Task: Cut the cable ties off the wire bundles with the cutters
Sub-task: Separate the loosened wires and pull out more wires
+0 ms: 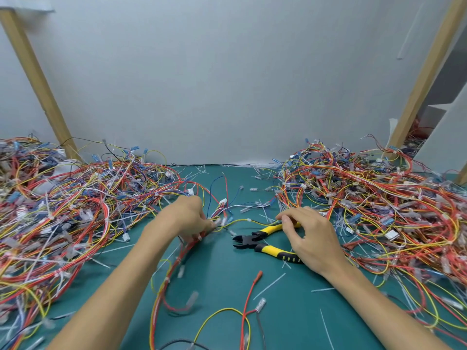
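The right grip [309,238] lies over the cutters [255,242], fingers curled on the upper handle. The left grip [192,221] pinches a bundle [177,261] of mostly red wires. The cutters lie on the surface [222,276], long axis left to right, blades parted and aimed left at the bundle, which is near. One pair of cutters, one held bundle, and two piles: left heap [75,213] and right heap [379,210].

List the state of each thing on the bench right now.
cutters: lying on the mat, blades open
left hand: grips a wire bundle
right hand: over the cutters' handles, grip unclear
left pile: tangled heap
right pile: tangled heap
cut ties: loose on the mat
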The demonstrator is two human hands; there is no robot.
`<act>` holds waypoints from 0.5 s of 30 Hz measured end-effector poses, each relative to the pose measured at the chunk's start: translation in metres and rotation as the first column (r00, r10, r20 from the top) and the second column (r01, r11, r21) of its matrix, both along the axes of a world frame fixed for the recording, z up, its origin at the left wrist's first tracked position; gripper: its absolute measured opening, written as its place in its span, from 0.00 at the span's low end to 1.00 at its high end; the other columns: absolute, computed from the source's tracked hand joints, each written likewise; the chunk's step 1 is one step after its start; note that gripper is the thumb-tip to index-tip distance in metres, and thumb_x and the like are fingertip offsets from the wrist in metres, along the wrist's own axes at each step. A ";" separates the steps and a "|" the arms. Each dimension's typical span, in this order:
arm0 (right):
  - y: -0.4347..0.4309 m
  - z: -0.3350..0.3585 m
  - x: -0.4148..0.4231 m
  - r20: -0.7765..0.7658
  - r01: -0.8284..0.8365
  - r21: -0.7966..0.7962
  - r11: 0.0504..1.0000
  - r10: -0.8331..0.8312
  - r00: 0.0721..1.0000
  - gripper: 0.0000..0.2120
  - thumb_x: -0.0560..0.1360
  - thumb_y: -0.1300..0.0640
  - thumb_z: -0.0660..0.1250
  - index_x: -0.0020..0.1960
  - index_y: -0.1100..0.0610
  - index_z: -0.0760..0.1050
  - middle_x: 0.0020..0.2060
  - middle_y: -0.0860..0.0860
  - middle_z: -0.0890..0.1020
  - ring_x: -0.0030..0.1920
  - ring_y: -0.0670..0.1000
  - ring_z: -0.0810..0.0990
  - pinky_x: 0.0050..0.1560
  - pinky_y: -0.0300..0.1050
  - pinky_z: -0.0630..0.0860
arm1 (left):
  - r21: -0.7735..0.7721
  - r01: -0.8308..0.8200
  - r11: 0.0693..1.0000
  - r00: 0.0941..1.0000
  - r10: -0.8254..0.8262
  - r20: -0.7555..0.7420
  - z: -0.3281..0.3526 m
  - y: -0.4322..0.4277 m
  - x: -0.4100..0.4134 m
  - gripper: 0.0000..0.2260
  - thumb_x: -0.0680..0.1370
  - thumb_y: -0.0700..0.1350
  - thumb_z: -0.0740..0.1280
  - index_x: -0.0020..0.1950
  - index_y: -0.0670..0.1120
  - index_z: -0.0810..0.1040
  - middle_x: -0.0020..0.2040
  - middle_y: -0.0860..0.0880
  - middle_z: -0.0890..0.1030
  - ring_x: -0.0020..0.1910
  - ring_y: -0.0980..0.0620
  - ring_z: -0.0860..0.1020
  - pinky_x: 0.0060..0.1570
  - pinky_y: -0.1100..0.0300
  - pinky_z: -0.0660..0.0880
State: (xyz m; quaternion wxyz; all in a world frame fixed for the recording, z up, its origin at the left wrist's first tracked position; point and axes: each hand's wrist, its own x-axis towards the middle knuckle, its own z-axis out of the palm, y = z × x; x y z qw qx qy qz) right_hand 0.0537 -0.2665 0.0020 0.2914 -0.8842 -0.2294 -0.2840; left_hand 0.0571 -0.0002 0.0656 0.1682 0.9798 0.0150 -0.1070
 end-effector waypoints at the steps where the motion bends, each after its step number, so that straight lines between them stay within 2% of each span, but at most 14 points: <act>1: 0.000 0.000 0.000 -0.002 0.003 -0.006 1.000 -0.003 1.000 0.07 0.79 0.57 0.63 0.45 0.52 0.79 0.40 0.42 0.80 0.43 0.42 0.73 0.46 0.39 0.70 | -0.076 -0.031 0.997 0.999 0.029 -0.022 -0.002 -0.001 0.001 0.15 0.77 0.52 0.69 0.43 0.40 0.81 0.36 0.47 0.85 0.34 0.50 0.84 0.39 0.59 0.82; 4: 0.000 -0.001 0.001 -0.009 0.019 -0.024 1.000 -0.019 1.000 0.06 0.78 0.60 0.66 0.46 0.52 0.80 0.40 0.42 0.80 0.43 0.42 0.74 0.47 0.39 0.71 | -0.270 -0.155 0.950 0.986 0.132 -0.103 -0.007 -0.004 -0.001 0.15 0.71 0.49 0.76 0.42 0.42 0.73 0.30 0.49 0.83 0.29 0.51 0.83 0.32 0.60 0.81; 5: 0.000 -0.001 0.001 -0.011 0.020 -0.026 0.999 -0.020 1.000 0.06 0.77 0.61 0.66 0.46 0.52 0.80 0.40 0.42 0.80 0.44 0.42 0.75 0.47 0.39 0.71 | -0.277 -0.171 0.945 0.983 0.146 -0.108 -0.009 -0.006 -0.001 0.17 0.70 0.48 0.78 0.42 0.43 0.71 0.30 0.50 0.82 0.28 0.52 0.83 0.29 0.61 0.79; 7: 0.000 0.000 0.000 -0.011 0.018 -0.031 0.999 -0.018 1.000 0.06 0.77 0.61 0.67 0.47 0.52 0.80 0.41 0.42 0.81 0.45 0.42 0.75 0.48 0.38 0.71 | -0.171 -0.136 0.976 0.990 0.127 -0.061 -0.012 -0.010 -0.002 0.17 0.70 0.50 0.77 0.40 0.44 0.71 0.28 0.52 0.80 0.24 0.55 0.81 0.24 0.65 0.76; 9: 0.000 0.001 -0.001 -0.009 0.020 -0.036 0.999 -0.021 1.000 0.06 0.76 0.61 0.67 0.47 0.51 0.80 0.41 0.43 0.81 0.45 0.43 0.76 0.47 0.39 0.72 | -0.057 -0.078 0.995 0.997 0.077 -0.010 -0.014 -0.014 -0.001 0.14 0.70 0.51 0.74 0.37 0.44 0.73 0.26 0.51 0.80 0.26 0.54 0.81 0.28 0.64 0.78; 10: 0.000 0.001 -0.001 -0.010 0.024 -0.037 0.999 -0.024 1.000 0.07 0.76 0.61 0.67 0.48 0.51 0.80 0.41 0.43 0.81 0.44 0.43 0.76 0.47 0.39 0.72 | -0.029 -0.061 0.998 0.998 0.061 0.008 -0.014 -0.015 -0.001 0.13 0.70 0.51 0.73 0.35 0.45 0.73 0.28 0.50 0.80 0.28 0.52 0.81 0.32 0.62 0.80; 12: 0.001 0.001 -0.001 -0.017 0.027 -0.037 0.999 -0.028 0.999 0.07 0.76 0.62 0.67 0.48 0.51 0.80 0.41 0.43 0.81 0.44 0.43 0.76 0.47 0.39 0.73 | -0.020 -0.050 0.999 0.999 0.050 0.022 -0.014 -0.015 0.000 0.11 0.68 0.51 0.72 0.32 0.46 0.73 0.28 0.50 0.77 0.27 0.51 0.78 0.34 0.62 0.78; 13: 0.001 0.001 -0.001 -0.019 0.028 -0.037 0.999 -0.029 0.999 0.07 0.76 0.62 0.67 0.48 0.51 0.80 0.41 0.43 0.81 0.44 0.43 0.76 0.47 0.39 0.73 | -0.045 -0.044 0.998 0.999 0.044 0.008 -0.015 -0.015 0.001 0.11 0.68 0.50 0.71 0.32 0.46 0.74 0.26 0.50 0.74 0.26 0.52 0.76 0.34 0.63 0.76; 15: 0.001 0.001 -0.001 -0.008 0.032 -0.043 0.999 -0.033 0.999 0.08 0.76 0.62 0.67 0.48 0.51 0.80 0.41 0.42 0.80 0.44 0.42 0.75 0.47 0.39 0.72 | -0.213 -0.050 0.976 0.998 0.039 -0.055 -0.016 -0.013 0.002 0.09 0.71 0.47 0.72 0.32 0.46 0.77 0.25 0.50 0.73 0.23 0.54 0.74 0.32 0.64 0.78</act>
